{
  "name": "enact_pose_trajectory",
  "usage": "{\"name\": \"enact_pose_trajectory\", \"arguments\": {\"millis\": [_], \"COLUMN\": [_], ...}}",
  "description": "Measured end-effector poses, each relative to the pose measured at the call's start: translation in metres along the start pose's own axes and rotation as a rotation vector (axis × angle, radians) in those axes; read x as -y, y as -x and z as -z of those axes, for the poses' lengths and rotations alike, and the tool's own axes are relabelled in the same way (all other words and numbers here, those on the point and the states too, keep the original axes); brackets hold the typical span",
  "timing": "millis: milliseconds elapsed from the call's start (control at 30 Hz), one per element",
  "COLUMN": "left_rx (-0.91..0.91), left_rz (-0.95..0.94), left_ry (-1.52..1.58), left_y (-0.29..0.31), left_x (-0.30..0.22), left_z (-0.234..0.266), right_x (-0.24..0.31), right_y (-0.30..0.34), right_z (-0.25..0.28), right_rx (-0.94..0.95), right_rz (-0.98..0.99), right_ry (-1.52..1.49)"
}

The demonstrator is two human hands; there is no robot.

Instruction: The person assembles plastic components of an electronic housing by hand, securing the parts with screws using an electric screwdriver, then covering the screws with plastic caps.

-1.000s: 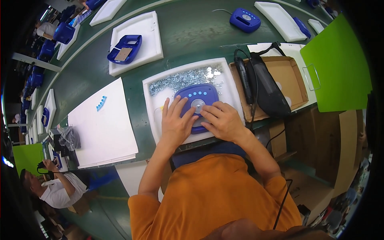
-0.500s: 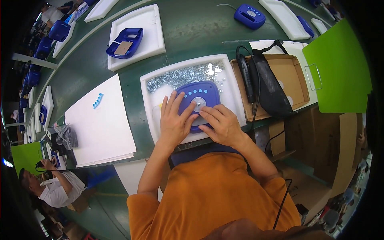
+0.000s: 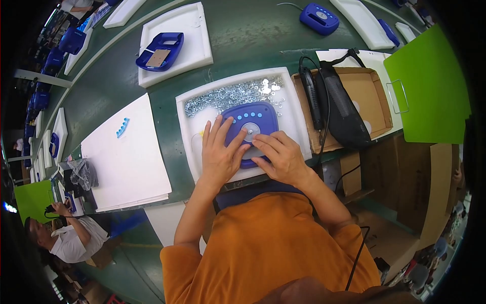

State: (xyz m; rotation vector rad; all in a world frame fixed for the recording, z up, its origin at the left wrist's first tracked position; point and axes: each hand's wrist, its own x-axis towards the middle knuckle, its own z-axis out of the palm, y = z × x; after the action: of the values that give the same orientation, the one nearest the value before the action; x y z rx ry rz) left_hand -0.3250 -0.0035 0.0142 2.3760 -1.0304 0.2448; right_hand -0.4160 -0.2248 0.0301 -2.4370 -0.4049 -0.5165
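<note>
On the tabletop [image 3: 238,43], a tray [image 3: 294,109] bearing a device [image 3: 259,124] and loose parts [image 3: 223,99] lies between sheets [image 3: 126,157] at left and a box [image 3: 365,90] holding a pouch [image 3: 344,109] at right.

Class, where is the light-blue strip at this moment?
In the head view, the light-blue strip lies on the white sheets, left of the person's left hand.

Orange shirt [image 3: 273,243] (short, loose sleeves [image 3: 178,271])

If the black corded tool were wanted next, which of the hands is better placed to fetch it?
Probably the right hand: the black corded tool lies in the cardboard box on that side, while the left hand is farther away, at the left side of the blue casing.
</note>
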Motion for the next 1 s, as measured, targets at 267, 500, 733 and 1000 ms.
{"name": "enact_pose_trajectory", "arguments": {"millis": [267, 500, 733, 1000], "left_rx": [-0.022, -0.046, -0.046, -0.046], "left_rz": [-0.011, -0.025, -0.016, -0.013], "left_ry": [0.027, 0.041, 0.054, 0.057], "left_y": [0.0025, 0.0006, 0.0, 0.0003], "left_x": [-0.0002, -0.0013, -0.0004, -0.0016], "left_z": [-0.0003, 0.0007, -0.0005, -0.0003], "right_x": [0.0013, 0.0021, 0.001, 0.0008], "right_y": [0.0008, 0.0016, 0.0018, 0.0022], "right_z": [-0.0007, -0.0011, -0.0019, -0.0022], "right_rx": [0.005, -0.003, -0.007, -0.011], "right_rz": [0.0, 0.015, 0.02, 0.017], "right_ry": [0.012, 0.047, 0.052, 0.051]}}
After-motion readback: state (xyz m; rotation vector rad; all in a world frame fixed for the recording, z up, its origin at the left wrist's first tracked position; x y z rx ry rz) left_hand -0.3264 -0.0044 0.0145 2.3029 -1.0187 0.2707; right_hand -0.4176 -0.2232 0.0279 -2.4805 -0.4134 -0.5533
